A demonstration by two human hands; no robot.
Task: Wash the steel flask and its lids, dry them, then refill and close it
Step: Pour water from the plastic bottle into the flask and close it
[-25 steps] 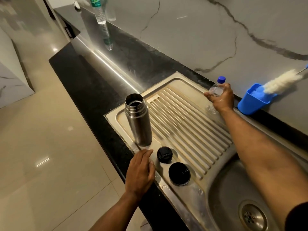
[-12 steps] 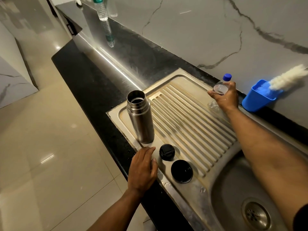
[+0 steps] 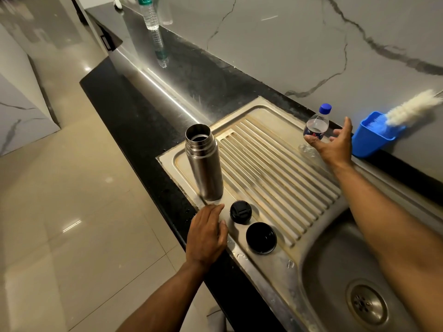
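The steel flask stands upright and uncapped at the near-left corner of the ribbed drainboard. Two black lids lie just right of its base: a smaller one and a wider one. My left hand rests flat on the drainboard's front edge, fingertips close to the flask's foot. At the drainboard's far side, my right hand is spread wide around a small clear bottle with a blue cap, thumb in front of its lower part and fingers off it.
A blue holder with a white bottle brush sits against the marble wall. The sink basin with its drain is at the lower right. A tall plastic bottle stands far back on the black counter.
My right hand, which gripped the small blue-capped bottle, has spread its fingers and let it stand by itself. My left hand and the flask stayed put.
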